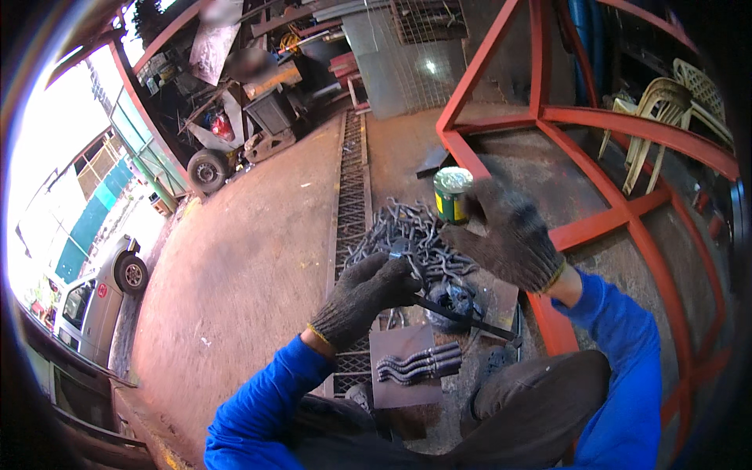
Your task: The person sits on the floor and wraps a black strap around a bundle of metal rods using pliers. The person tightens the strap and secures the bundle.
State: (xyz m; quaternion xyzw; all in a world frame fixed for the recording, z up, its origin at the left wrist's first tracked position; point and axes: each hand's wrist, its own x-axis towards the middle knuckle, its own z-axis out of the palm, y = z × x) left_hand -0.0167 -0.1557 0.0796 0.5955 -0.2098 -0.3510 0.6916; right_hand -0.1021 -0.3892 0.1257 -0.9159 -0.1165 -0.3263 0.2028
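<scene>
My left hand (pixel 366 301), in a dark knitted glove, is closed. A slim dark metal bar (pixel 462 319) runs from it toward the lower right. A small grey tip (pixel 401 249) shows above its fingers; I cannot tell whether it belongs to the bar. My right hand (pixel 517 239), gloved alike, is raised with thumb and fingers apart, nothing seen between them. Just beyond its fingers stands a green and yellow can (pixel 452 188). Behind my hands lies a heap of bent metal rods (pixel 403 223). Several wavy rods (pixel 419 365) lie side by side on a flat plate (pixel 392 341).
A red steel frame (pixel 619 211) rises along my right side. A floor grating (pixel 349 188) runs away from me. A dark plastic bag (pixel 453 299) lies by the heap. Stacked plastic chairs (pixel 662 110), a loose tyre (pixel 208 171) and a parked vehicle (pixel 86 305) stand farther off.
</scene>
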